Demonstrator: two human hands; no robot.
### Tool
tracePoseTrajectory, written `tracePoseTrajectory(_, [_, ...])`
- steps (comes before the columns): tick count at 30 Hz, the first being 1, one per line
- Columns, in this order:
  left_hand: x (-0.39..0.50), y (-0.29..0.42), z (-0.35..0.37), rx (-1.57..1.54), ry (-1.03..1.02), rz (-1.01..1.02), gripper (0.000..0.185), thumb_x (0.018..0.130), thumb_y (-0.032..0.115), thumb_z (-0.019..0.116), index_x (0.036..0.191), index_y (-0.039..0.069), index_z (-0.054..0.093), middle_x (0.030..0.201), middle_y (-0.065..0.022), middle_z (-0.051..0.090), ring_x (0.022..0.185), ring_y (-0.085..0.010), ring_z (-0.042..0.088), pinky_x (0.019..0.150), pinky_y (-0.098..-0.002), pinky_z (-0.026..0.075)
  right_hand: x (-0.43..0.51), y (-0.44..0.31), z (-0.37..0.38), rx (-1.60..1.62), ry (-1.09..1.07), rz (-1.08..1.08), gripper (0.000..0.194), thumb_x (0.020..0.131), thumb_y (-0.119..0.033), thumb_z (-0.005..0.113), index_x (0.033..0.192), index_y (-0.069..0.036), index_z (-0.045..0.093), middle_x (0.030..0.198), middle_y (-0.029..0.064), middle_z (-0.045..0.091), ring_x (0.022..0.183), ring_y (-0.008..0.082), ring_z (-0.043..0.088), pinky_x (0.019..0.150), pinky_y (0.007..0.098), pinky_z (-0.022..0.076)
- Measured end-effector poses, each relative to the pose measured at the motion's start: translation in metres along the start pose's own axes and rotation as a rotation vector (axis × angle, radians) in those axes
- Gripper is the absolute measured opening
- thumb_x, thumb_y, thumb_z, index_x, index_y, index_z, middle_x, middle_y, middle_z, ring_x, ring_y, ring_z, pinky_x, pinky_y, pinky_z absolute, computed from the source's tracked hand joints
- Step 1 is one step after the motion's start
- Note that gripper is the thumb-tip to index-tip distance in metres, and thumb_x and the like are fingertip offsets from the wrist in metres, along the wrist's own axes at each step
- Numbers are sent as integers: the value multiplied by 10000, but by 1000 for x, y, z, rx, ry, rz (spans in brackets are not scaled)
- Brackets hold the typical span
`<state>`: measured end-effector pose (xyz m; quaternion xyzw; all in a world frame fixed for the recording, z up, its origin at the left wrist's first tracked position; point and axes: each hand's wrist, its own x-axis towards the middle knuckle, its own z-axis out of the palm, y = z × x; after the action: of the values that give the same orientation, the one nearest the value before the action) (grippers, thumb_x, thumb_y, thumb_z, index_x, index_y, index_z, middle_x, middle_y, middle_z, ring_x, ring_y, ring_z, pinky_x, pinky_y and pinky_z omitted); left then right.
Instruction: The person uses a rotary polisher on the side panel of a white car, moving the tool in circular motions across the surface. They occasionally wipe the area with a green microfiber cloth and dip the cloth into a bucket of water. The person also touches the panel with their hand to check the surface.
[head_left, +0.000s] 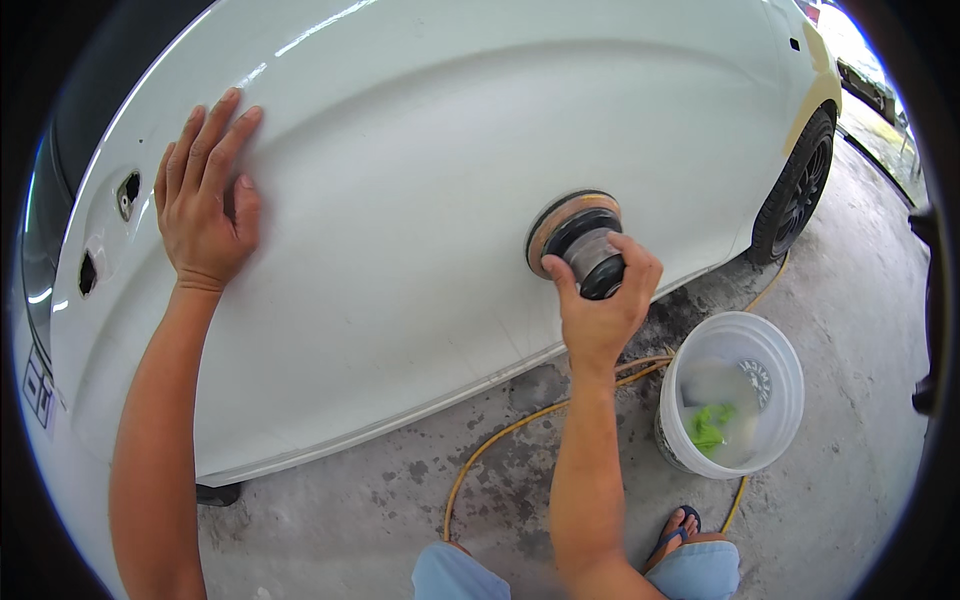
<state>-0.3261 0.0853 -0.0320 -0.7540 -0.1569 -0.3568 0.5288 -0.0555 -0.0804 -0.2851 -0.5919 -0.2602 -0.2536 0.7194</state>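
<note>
A white car door panel (390, 247) fills most of the view, with a curved crease across its upper part. Flat against its left part rests my left hand (206, 202), its fingers a little apart and holding nothing. Two dark-edged openings (129, 196) show in the panel left of that hand. My right hand (607, 300) grips the black and grey body of a round random orbital sander (589, 244) from below. The sander's wide disc pad lies tilted at the panel's lower right part; whether it spins cannot be told.
A whitish plastic bucket (731, 394) with cloudy liquid and a green cloth (709, 429) stands on the concrete floor at the lower right. A yellow hose (480, 454) curves beneath the panel and behind the bucket. A black-rimmed wheel (799, 187) is at the right.
</note>
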Motion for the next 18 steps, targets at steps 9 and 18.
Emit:
tracePoseTrajectory(9, [-1,-1,2,-6,20,11,666,865,108,522,1485,337,601,1637,105,502,1560,-148,384,1317,-369,252,-13,-28,8,44,-42,9,639,633,-182,1002,1181,-186,674,1178,111,561,1008,329,649,831,483,560])
tracePoseTrajectory(18, [-1,0,1,-17,13,8,672,855,87,521,1476,327,612,1631,93,513,1552,-161,402,1313,-378,270,-120,-85,30,14,-274,-472,475,663,-248,958,1059,-364,722,1155,11,619,912,203,615,764,396,437])
